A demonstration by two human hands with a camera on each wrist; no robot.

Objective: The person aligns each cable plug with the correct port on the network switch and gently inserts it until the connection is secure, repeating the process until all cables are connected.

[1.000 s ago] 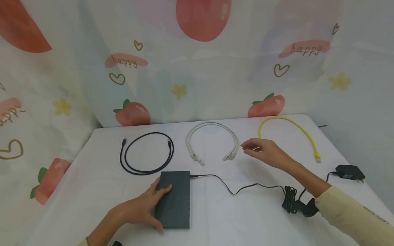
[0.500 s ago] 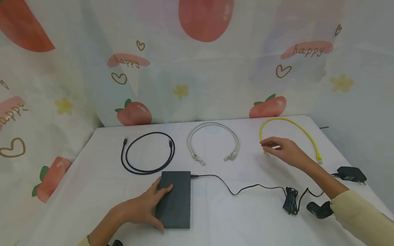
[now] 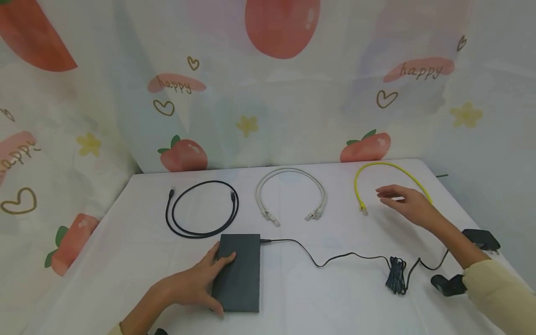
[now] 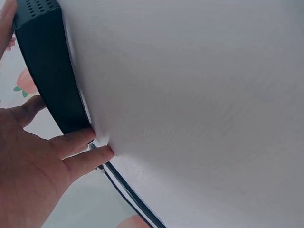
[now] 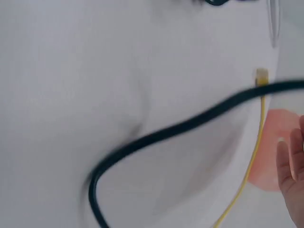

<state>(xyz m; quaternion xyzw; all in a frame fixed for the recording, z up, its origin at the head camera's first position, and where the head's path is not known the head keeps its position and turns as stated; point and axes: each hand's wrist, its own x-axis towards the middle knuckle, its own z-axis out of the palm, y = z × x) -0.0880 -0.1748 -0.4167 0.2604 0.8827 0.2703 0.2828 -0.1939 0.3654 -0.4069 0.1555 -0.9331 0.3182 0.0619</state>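
My left hand [image 3: 191,284] rests against the left side of a flat dark grey rectangular box [image 3: 240,279] on the table. Its fingers are spread, one lying over the top face and the thumb at the front corner. Small vent holes show on one end of the box [image 4: 35,8] in the left wrist view. In the air over the right side of the table, my right hand [image 3: 408,204] holds nothing. Its fingers are loosely bent, just right of the left end of a yellow network cable [image 3: 358,186] and in front of part of it.
A black power lead [image 3: 318,266] runs from the box's back right corner to a tied bundle [image 3: 395,275] and a black power adapter [image 3: 481,239]. Behind lie a coiled black cable [image 3: 197,235] and a coiled grey network cable [image 3: 289,170]. A patterned cloth hangs behind the table.
My right hand has moved right, from beside the grey cable, past the yellow cable's left plug, to inside its loop. My left hand and the box have stayed in place.
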